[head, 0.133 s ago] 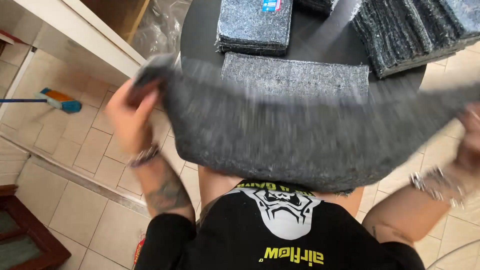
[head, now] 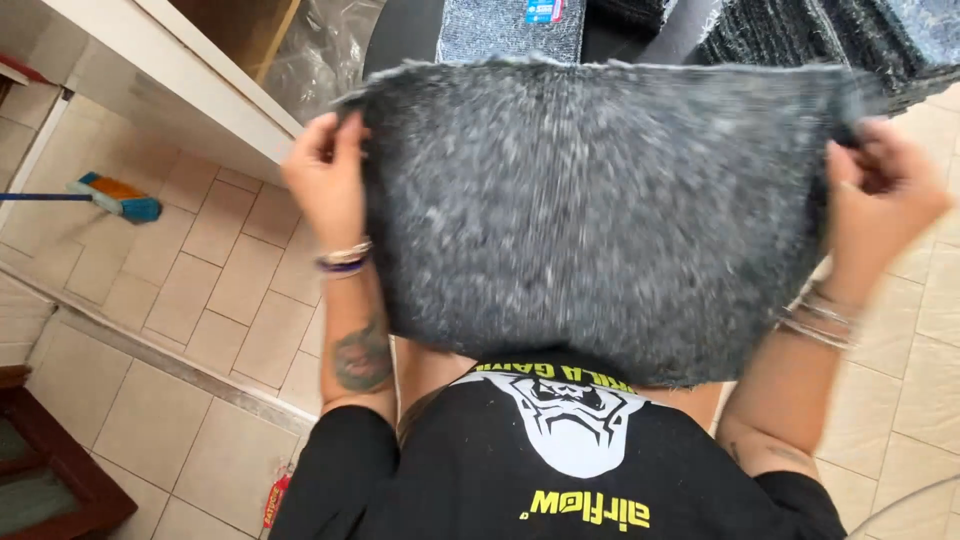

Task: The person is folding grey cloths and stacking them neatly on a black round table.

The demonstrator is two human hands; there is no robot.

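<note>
Here both hands hold up one grey felt cloth [head: 600,210] — a thick, fuzzy, speckled sheet, roughly square with ragged edges — stretched flat in the air over the person's lap. The left hand [head: 325,180] pinches the upper left corner, fingers closed on the edge; the right hand [head: 880,190] pinches the upper right corner likewise. Behind the cloth, a round dark worktop [head: 400,30] carries a folded grey cloth [head: 500,30] and a stack of dark felt sheets [head: 820,40] at the right. On the beige tiled floor [head: 200,290] to the left lies a broom head [head: 115,197] — blue, with an orange top.
</note>
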